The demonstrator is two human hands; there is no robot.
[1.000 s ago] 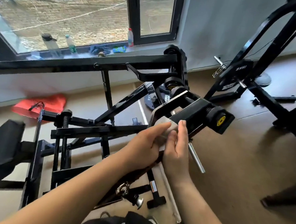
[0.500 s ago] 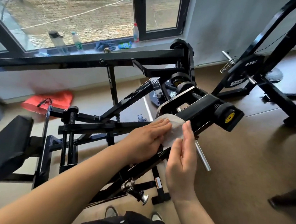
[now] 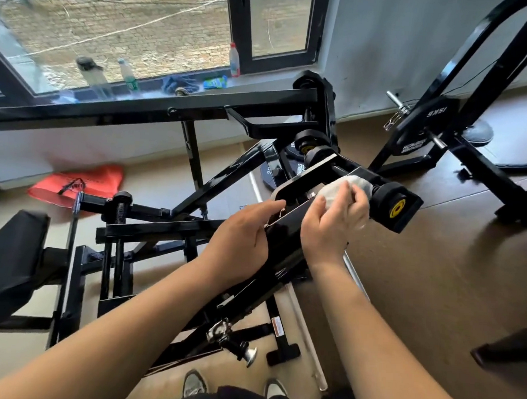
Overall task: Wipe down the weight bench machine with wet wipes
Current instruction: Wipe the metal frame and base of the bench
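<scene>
Head view: gripping a bunched white wipe (image 3: 350,185) in the right hand (image 3: 335,224), fingers curled round it, and pressing it onto a black tube of the weight bench machine (image 3: 138,116), just beside the roller (image 3: 396,206) with the yellow cap. Laying the left hand (image 3: 242,231) open along the near side of the same sloping arm, fingers straight and reaching to the edge of a flat plate, apparently steadying it.

Judging the likeliest trouble as the wad sliding off the narrow round tube, being held mostly at the fingertips, and dropping to the floor (image 3: 435,284). Also risking a nipped finger from any swing of the arm under the push, with the left fingers lying so close to the plate edge. Possibly leaving the underside and the joints unwiped, being hidden from above.

Wiping glossy black painted metal, throwing back the window light and probably slick once damp. Standing on flooring pale under the frame and brown to the right, with shoes (image 3: 194,382) showing at the bottom edge. Facing a wide window (image 3: 143,25) with bottles (image 3: 93,71) on the sill. Sharing the room with an orange bag (image 3: 80,180) by the wall, a padded seat (image 3: 8,262) at the left, and a second frame carrying a weight plate (image 3: 425,125) at the right.
</scene>
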